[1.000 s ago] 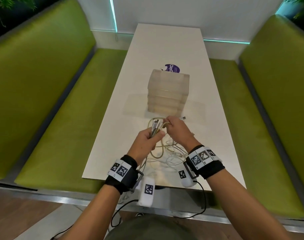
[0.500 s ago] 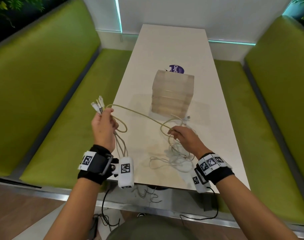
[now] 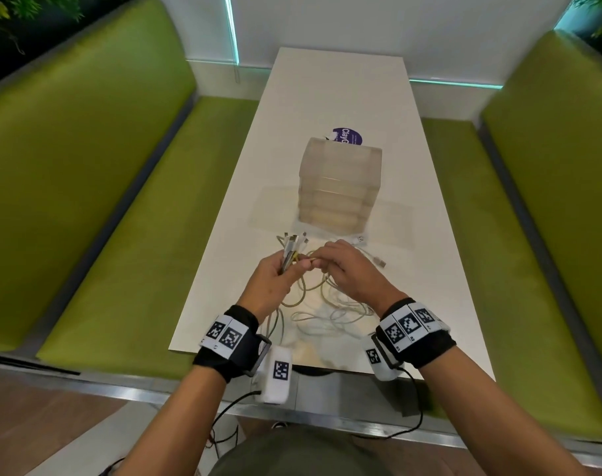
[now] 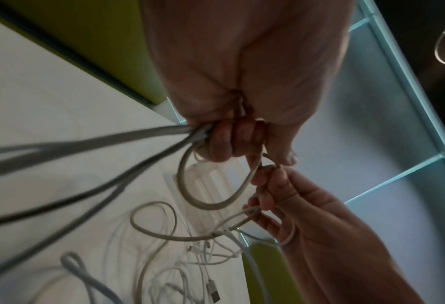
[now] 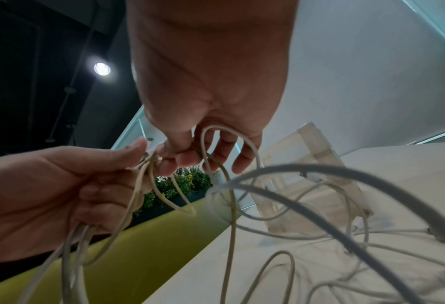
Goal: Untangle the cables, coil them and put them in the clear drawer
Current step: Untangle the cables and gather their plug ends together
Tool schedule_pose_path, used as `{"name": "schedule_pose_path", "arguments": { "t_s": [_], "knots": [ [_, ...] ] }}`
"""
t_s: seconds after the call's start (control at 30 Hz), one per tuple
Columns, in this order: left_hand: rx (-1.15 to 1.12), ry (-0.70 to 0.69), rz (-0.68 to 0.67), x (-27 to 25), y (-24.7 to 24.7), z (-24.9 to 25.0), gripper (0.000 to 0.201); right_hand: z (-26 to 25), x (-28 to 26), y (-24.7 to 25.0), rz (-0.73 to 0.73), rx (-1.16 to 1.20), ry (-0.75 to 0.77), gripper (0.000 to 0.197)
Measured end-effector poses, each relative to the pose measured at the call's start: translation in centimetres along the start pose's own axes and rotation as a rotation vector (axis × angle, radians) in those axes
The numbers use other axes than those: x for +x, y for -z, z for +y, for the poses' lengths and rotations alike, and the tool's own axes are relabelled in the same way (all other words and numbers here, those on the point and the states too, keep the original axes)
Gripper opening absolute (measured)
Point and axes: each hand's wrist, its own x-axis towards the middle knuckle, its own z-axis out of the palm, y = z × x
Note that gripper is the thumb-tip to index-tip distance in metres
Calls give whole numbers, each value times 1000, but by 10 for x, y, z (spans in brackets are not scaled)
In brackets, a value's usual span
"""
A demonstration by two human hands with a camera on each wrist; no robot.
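Coiling step: my left hand [image 3: 275, 280] grips the cable bundle [image 3: 290, 250], frame centre; my right hand [image 3: 344, 269] pinches a beige cable loop [image 4: 211, 185]. Next, I judge, lay that loop into the bundle; the clear drawer unit [image 3: 339, 187] is shut.

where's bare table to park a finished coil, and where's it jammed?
Bare table runs from the purple sticker to the far wall, plus strips on either side of the clear drawer unit. Crowded: the near end, where loose cables sprawl under the left hand and right hand, up to the drawer front.

Your left hand [image 3: 275, 280] is hiding the cables' [image 4: 81, 156] gripped length | near strands are blurring | sticker [image 3: 349, 135] is sitting half-hidden behind drawer unit [image 3: 339, 187]
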Motion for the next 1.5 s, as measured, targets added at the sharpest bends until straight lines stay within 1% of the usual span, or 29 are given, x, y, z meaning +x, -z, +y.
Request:
{"name": "schedule_pose_path", "arguments": {
  "t_s": [0.07,0.13,0.17,0.27,0.33,0.43,0.5,0.57,0.63,0.77,0.83,0.9,0.93,1.0,1.07,1.1,1.17,1.23,1.33,1.4,1.43,1.5],
  "knots": [
    [78,-24,-30,1,1,0,13,0,1,1,8,-5,-17,23],
    [143,-34,9,2,3,-1,21,0,1,0,-1,-23,-33,20],
    [136,-34,46,2,2,-1,24,1,1,-1,-12,-54,-39,19],
    [-24,-26,176,0,4,5,23,15,3,-5,-39,-157,-115,20],
    [-129,-30,274,-1,11,13,19,30,4,-5,-41,-189,-208,20],
    [-277,-61,413,-1,30,25,19,52,-1,-2,-32,-193,-310,21],
    [-353,-83,492,0,42,28,19,60,-5,-1,-20,-162,-327,21],
    [-364,-77,534,2,48,24,20,61,-7,-1,-7,-127,-301,25],
    [-275,-59,503,3,43,17,21,54,-7,-3,2,-99,-250,28],
    [-25,-18,281,1,8,4,12,21,1,-8,-52,-115,-121,26],
    [35,-35,188,-1,-9,-2,10,3,5,-11,-104,-148,-66,35],
    [36,-33,163,-3,-17,-4,8,-8,6,-11,-148,-177,-73,50],
    [13,-38,160,-3,-19,-3,8,-10,5,-11,-163,-184,-95,50],
    [27,-69,154,-5,-22,1,10,-11,4,-9,-181,-202,-128,34],
    [34,-105,171,-6,-22,7,10,-9,6,-9,-173,-234,-126,24],
    [-2,-103,209,-6,-20,10,11,-6,6,-9,-178,-260,-131,22],
    [-123,-88,312,-3,-10,19,13,9,5,-10,-208,-276,-198,21],
    [-203,-101,383,0,5,27,16,27,-1,-9,-201,-222,-283,18],
    [-232,-137,422,2,21,33,19,37,-5,-8,-143,-147,-315,16],
    [-285,-136,456,2,25,33,21,37,-4,-5,-121,-115,-345,9],
    [-319,-134,477,2,27,33,22,40,-4,-4,-111,-114,-362,8],
    [-382,-140,522,2,34,33,23,48,-7,-2,-97,-156,-383,13]
  ]
}}
